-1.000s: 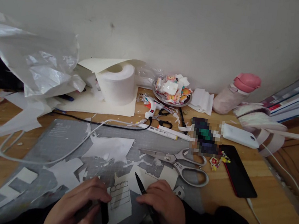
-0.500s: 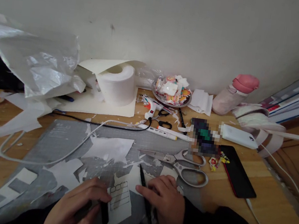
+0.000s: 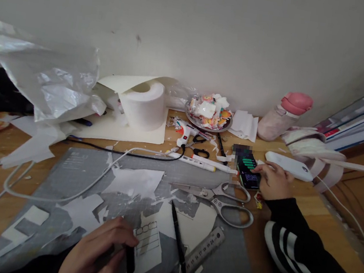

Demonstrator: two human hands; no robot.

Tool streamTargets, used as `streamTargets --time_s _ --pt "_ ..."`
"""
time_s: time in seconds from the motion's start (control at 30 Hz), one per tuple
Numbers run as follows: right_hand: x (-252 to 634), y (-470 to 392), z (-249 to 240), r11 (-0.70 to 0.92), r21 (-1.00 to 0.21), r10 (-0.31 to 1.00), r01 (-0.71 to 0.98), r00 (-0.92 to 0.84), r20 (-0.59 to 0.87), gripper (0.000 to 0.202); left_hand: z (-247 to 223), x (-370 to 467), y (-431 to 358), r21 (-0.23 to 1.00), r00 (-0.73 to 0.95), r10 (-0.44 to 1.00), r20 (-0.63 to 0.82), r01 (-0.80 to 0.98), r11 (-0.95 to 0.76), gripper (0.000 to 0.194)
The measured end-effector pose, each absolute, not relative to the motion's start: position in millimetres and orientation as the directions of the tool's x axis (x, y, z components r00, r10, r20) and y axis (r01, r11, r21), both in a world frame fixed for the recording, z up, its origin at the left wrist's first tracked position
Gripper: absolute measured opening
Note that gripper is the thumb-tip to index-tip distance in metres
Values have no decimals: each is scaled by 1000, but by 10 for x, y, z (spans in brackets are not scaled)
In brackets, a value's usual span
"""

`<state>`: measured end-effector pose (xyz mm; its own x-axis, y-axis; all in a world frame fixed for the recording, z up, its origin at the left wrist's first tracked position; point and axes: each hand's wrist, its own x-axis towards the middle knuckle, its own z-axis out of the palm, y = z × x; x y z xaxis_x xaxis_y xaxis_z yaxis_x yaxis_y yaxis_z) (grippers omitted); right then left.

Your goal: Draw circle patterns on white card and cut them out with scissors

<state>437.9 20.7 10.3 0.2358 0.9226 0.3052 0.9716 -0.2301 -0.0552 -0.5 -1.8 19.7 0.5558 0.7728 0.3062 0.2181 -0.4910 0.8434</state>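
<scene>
My left hand (image 3: 100, 251) is closed around a short black pen cap (image 3: 130, 259), at the edge of a white paper piece (image 3: 148, 264) bearing a drawn grid with rounded shapes. My right hand (image 3: 275, 180) reaches over to a phone (image 3: 249, 170) with a lit screen, a fingertip on the glass and nothing held. Between the hands, a slim black pen (image 3: 178, 234) lies uncapped, its lower end over a metal ruler (image 3: 205, 249). Large scissors (image 3: 214, 196) lie partly open above the ruler.
Paper scraps (image 3: 135, 182) cover the grey cutting mat (image 3: 78, 163), crossed by a white cable (image 3: 59, 201). Behind are a paper roll (image 3: 146, 105), a glue gun (image 3: 185, 132), a bowl of scraps (image 3: 207, 124) and a pink-lidded bottle (image 3: 276, 122). A white power bank (image 3: 288, 166) lies right.
My right hand has left the black pen and moved up and right to the phone, uncovering the ruler. My left hand stays put with the cap. The dark red-edged phone is now covered.
</scene>
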Motion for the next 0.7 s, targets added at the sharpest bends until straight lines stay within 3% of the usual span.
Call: streamTargets --time_s 0.2,0.4,0.7 --pt "4238 132 260 -228 -49 901 972 230 369 27 187 -4 -26 846 544 781 306 221 -486 30" --pt "4194 159 213 -253 -38 901 967 250 355 42 207 2 -27 850 539 787 301 222 -478 29" --pt "4209 152 207 -238 -49 890 970 238 389 36 185 7 -37 851 520 798 306 226 -474 26"
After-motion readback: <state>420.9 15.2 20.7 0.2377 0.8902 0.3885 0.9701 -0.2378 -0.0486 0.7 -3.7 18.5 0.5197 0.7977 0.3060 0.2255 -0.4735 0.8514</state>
